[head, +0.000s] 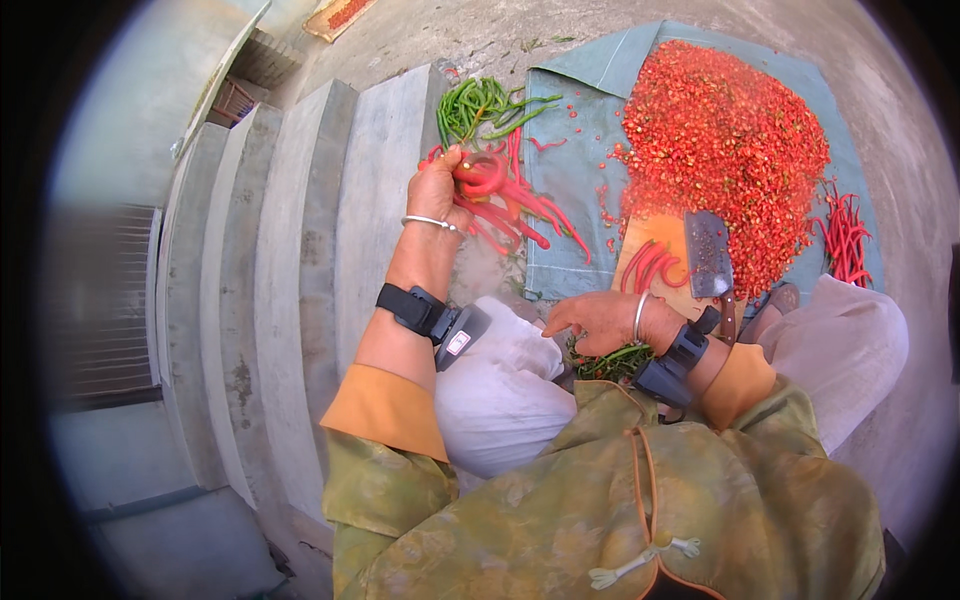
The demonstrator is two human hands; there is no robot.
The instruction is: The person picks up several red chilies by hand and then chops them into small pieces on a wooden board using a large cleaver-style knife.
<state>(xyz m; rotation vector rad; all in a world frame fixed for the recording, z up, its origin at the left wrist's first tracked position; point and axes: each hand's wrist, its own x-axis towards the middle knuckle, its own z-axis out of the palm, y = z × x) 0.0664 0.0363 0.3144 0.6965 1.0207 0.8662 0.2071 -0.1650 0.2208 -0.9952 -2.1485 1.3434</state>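
Observation:
My left hand (436, 186) grips red chili peppers (484, 174), with thumb and fingers closed around them. More long red chilies (532, 199) spread below and beside that hand. Near my lap, my right hand (604, 321) is held palm down with its index finger stretched out, and nothing shows in it. Beneath it lies a heap of green stems (611, 364), partly covered by the hand and wrist. A few red chilies (649, 266) rest on a wooden cutting board (626, 234). A cleaver (707, 251) lies on the board's right side, its brown handle towards me.
A large mound of chopped red chili (724, 135) covers much of a blue-grey tarp (570, 251). Green chilies (480, 109) lie beyond my left hand. Another bunch of red chilies (846, 232) is at the right. Concrete steps (281, 285) rise on the left.

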